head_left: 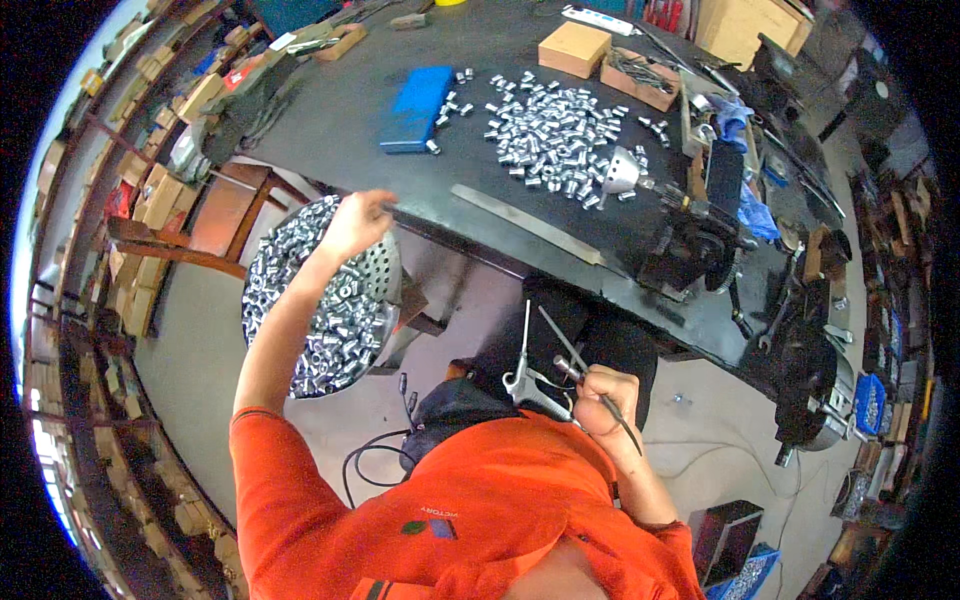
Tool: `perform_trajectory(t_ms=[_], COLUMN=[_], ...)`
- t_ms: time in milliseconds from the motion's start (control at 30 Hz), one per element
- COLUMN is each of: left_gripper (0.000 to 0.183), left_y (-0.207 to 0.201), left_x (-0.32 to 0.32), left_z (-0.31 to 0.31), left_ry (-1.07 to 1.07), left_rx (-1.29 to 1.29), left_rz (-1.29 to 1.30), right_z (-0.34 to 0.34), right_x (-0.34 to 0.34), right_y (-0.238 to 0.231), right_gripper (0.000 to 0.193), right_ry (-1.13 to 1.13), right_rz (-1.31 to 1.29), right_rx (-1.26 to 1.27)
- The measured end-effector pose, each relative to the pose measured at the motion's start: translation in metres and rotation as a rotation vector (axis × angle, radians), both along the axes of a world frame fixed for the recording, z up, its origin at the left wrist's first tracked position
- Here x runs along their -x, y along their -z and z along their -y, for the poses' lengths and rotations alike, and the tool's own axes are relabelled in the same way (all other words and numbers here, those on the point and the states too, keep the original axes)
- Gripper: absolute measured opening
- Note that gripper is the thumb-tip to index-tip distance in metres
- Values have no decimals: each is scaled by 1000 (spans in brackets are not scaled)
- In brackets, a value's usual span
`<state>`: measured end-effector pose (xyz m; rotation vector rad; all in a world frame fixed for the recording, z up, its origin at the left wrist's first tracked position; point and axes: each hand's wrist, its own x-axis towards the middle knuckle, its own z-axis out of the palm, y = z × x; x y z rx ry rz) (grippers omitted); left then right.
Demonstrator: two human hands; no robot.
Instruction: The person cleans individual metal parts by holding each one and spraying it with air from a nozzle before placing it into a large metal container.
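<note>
My left hand (358, 224) is raised over the rim of a round perforated metal basin (382, 262), its fingers curled together; whatever they may pinch is too small to make out. Shiny metal fittings (318, 338) fill most of that basin. By my lap, my right hand (608, 400) is closed around a thin dark rod, perhaps a slim round file (562, 338), tilted up to the left. A small cylindrical metal fitting (568, 368) shows at the fingertips, beside the rod. Just left of this hand is a silver air blow gun (522, 386) with its nozzle pointing up.
A dark workbench (340, 120) bears a heap of fittings (560, 140), a blue box (418, 108), a flat metal bar (525, 222) and a dark clamping machine (695, 240). A wooden chair (225, 215) stands beyond the basin. Cables (365, 450) hang beside my lap.
</note>
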<state>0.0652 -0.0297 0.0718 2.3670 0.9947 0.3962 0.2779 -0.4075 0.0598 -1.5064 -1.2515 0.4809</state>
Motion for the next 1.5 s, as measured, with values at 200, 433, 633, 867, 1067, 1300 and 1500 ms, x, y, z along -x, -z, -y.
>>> perform_trajectory(t_ms=[200,433,633,867,1067,1300,1500], left_gripper=[25,23,19,22,20,25,25], left_y=[48,80,39,-27,-35,-40,-45], left_x=[65,52,50,-8,-36,-45,-55], left_z=[-11,-17,11,133,172,177,183], left_ry=[-147,-221,-100,240,510,653,767], left_rx=[-393,-365,-193,678,509,270,-12], left_rz=[-485,-702,-151,273,214,241,162], right_z=[-4,4,7,-8,-18,-29,-29], right_x=[1,0,-3,0,1,8,11], right_y=[5,13,16,-5,-20,-24,-21], right_gripper=[21,21,24,40,26,15,12], right_ry=[-77,-19,-79,-211,-201,-167,-116], right_rz=[-46,17,-25,-36,54,172,275], right_rx=[2,9,15,-6,5,96,120])
